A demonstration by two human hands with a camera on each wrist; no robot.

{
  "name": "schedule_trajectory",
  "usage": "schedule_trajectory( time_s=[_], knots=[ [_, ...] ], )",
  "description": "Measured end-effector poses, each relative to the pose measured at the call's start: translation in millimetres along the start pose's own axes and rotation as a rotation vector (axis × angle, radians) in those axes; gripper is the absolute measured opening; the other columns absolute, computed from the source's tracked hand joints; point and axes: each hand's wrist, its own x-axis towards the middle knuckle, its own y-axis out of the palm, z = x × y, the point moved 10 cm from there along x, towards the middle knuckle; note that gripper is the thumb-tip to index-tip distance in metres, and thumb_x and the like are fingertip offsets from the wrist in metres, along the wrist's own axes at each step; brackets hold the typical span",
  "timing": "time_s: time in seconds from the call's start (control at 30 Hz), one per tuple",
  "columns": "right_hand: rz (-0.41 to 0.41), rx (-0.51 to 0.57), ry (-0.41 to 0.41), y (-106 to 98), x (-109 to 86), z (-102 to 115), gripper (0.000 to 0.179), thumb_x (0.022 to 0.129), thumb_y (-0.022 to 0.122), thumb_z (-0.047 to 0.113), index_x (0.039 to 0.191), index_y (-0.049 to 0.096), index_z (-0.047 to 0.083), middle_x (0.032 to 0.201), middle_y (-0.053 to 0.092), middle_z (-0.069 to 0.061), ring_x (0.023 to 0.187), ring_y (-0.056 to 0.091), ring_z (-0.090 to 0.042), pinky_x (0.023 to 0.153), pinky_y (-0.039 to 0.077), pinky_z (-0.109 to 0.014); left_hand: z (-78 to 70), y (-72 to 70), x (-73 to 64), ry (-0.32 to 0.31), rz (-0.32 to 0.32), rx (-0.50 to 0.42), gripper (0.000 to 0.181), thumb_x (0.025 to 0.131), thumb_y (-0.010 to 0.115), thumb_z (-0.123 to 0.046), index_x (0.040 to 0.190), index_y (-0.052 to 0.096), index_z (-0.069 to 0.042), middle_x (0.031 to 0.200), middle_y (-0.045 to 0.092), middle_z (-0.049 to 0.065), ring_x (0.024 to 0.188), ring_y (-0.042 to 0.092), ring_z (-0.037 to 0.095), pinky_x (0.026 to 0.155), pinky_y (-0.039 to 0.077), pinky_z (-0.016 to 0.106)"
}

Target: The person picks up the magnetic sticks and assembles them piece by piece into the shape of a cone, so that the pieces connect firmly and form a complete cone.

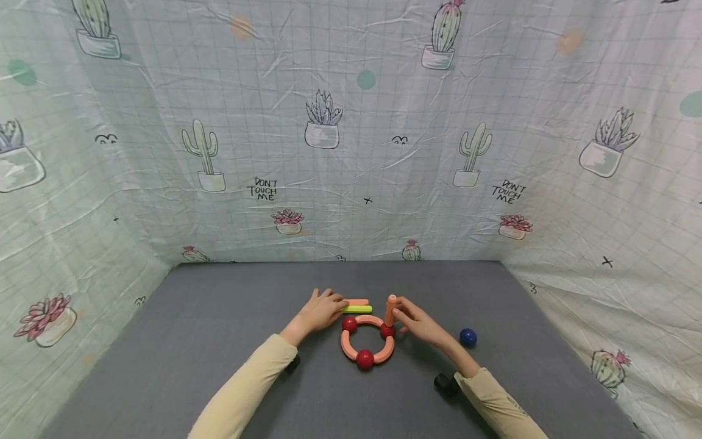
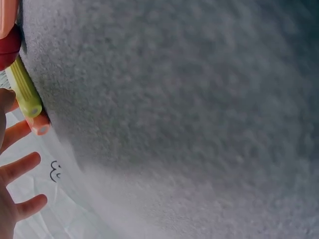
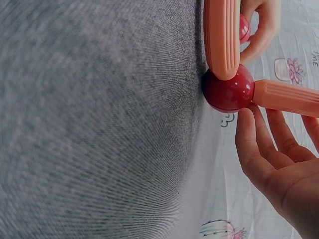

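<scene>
A ring of curved orange pieces (image 1: pixel 348 347) joined by three red balls lies on the grey table. From its right-hand red ball (image 3: pixel 229 89) rises a straight orange rod (image 1: pixel 390 311). My right hand (image 1: pixel 418 323) is beside this rod, its extended fingers (image 3: pixel 284 134) close against the rod and the thumb near the ball. Beyond the ring, a yellow-green rod (image 1: pixel 359 309) and another orange rod (image 1: pixel 359 302) lie side by side. My left hand (image 1: pixel 322 312) is at their left ends, fingers spread in the left wrist view and the fingertips right at the rods.
A dark blue ball (image 1: pixel 468 338) sits on the table (image 1: pixel 219 317) to the right, beyond my right wrist. Black wrist cameras (image 1: pixel 446 385) show under both forearms. A printed cloth (image 1: pixel 351 171) hangs along the back and both sides.
</scene>
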Motion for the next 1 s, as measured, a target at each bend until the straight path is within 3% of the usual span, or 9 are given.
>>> schedule_trajectory(
  time_s=[0.1, 0.27, 0.53, 0.77, 1.0],
  knots=[
    [-0.001, -0.002, 0.003, 0, 0.9, -3, 0.043, 0.097, 0.034, 0.029, 0.129, 0.035, 0.0, 0.121, 0.049, -0.024, 0.105, 0.051, -0.034, 0.074, 0.049, -0.046, 3.3, 2.0, -2.5, -0.005, 0.014, 0.018, 0.024, 0.088, 0.055, -0.023, 0.111, 0.062, -0.02, 0.107, 0.061, 0.004, 0.098, 0.052, 0.024, 0.086, 0.038, 0.055],
    [-0.002, -0.007, 0.0, 1, 2.2, -7, 0.042, 0.097, 0.034, 0.03, 0.128, 0.036, 0.001, 0.12, 0.049, -0.023, 0.105, 0.052, -0.033, 0.073, 0.049, -0.044, 6.4, -2.9, -10.4, 0.026, -0.016, 0.036, 0.024, 0.086, 0.058, -0.017, 0.109, 0.062, -0.018, 0.099, 0.061, 0.005, 0.094, 0.052, 0.023, 0.083, 0.041, 0.052],
    [0.006, -0.003, -0.003, 0, -0.1, 2, 0.037, 0.097, 0.034, 0.025, 0.126, 0.036, 0.001, 0.119, 0.049, -0.027, 0.103, 0.052, -0.035, 0.073, 0.049, -0.046, 9.0, -8.2, -13.6, 0.039, -0.044, 0.092, 0.047, 0.084, 0.061, -0.02, 0.129, 0.048, -0.02, 0.099, 0.061, 0.007, 0.093, 0.053, 0.027, 0.086, 0.039, 0.054],
    [0.009, 0.013, 0.002, 1, -5.1, 21, 0.033, 0.098, 0.033, 0.017, 0.124, 0.036, -0.003, 0.116, 0.049, -0.03, 0.103, 0.051, -0.041, 0.075, 0.047, -0.052, 12.6, -4.7, -9.4, -0.005, -0.086, 0.191, 0.032, 0.084, 0.06, -0.028, 0.114, 0.055, -0.016, 0.096, 0.062, 0.007, 0.093, 0.054, 0.026, 0.08, 0.042, 0.048],
    [-0.012, -0.001, -0.003, 0, 0.3, 4, 0.034, 0.097, 0.034, 0.024, 0.123, 0.038, 0.001, 0.115, 0.051, -0.026, 0.103, 0.053, -0.036, 0.073, 0.049, -0.047, 13.8, 0.0, -8.4, -0.047, -0.063, 0.211, 0.026, 0.085, 0.058, -0.027, 0.107, 0.055, -0.014, 0.095, 0.062, 0.005, 0.092, 0.055, 0.024, 0.076, 0.042, 0.044]
  ],
)
